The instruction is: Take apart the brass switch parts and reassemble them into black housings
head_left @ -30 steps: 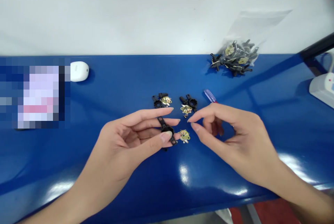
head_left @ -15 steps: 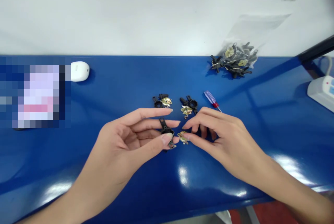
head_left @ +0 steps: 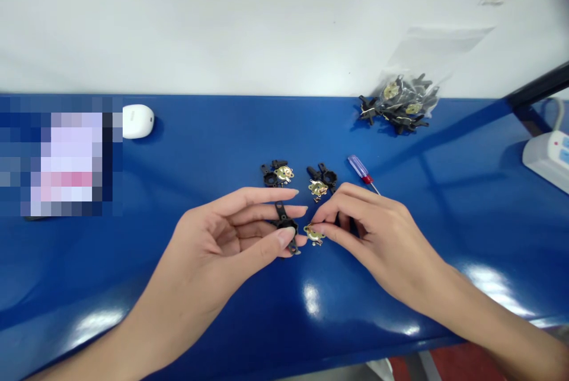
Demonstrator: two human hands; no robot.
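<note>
My left hand point(head_left: 231, 233) holds a black plastic part point(head_left: 281, 215) between its thumb and fingers, above the blue table. Just right of it, the thumb and index finger of my right hand point(head_left: 368, 221) pinch together at the upper edge of a gold metal plate point(head_left: 315, 236). Whether they grip the plate or a tiny piece on it is hidden. Behind my hands lie two small groups: one gold plate point(head_left: 284, 174) with black parts point(head_left: 269, 178), and another gold plate point(head_left: 318, 188) beside a black ring-shaped part point(head_left: 329, 178).
A screwdriver point(head_left: 359, 168) with a purple handle lies behind my right hand. Farther back is a clear bag point(head_left: 411, 96) of black and gold parts. A white case point(head_left: 138, 121) and a pixelated device point(head_left: 71, 162) are at left, a white power strip point(head_left: 551, 156) at right.
My right fingertips have closed together at the gold plate's upper edge, showing more of the plate. The black part in my left hand has shifted and turned slightly.
</note>
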